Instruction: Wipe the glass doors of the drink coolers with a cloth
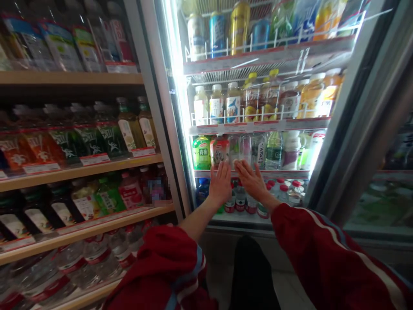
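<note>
My left hand [220, 184] reaches to the third fridge shelf [285, 174], fingers stretched out, in front of a red-labelled bottle [220, 147]. Beside it on the right, my right hand [251, 177] is also held out with fingers extended and thumb apart, before some clear bottles [245, 145]. Neither hand shows anything in its grasp, and whether the fingertips touch the shelf edge I cannot tell. A green-labelled bottle [201, 153] stands at the shelf's left end. Further right are a green-banded water bottle [274, 150] and a purple bottle [291, 150].
Wooden shelves [77, 173] packed with drinks run along the left. Higher fridge shelves hold bottled teas [253, 97] and cans [239, 28]. Several red-capped bottles [240, 198] stand at the fridge bottom. A metal door frame [361, 116] bounds the right side.
</note>
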### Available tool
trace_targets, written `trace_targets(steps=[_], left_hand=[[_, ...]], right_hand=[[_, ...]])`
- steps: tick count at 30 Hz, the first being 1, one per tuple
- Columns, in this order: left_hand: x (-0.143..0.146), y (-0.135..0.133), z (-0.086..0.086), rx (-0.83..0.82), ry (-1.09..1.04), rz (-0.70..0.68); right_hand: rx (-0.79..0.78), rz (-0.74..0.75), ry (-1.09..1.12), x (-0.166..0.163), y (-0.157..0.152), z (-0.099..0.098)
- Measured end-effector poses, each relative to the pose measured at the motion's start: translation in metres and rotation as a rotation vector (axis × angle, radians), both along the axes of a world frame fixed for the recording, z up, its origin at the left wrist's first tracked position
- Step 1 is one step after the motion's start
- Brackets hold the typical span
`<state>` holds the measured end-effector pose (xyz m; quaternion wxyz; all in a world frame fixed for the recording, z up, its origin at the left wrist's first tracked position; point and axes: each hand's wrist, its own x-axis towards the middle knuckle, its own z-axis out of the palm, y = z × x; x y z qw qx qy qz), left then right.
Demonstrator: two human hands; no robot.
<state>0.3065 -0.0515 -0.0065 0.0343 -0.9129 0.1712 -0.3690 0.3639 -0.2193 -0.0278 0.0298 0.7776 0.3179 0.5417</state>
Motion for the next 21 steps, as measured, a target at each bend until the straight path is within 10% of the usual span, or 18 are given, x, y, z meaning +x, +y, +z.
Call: trace_targets(steps=[21], left_hand=[[0.002,-0.031,-0.016,0.044,0.042,-0.046]], right_hand=[[0.188,-0.048,0.001,0.004,-0.043,-0.008]])
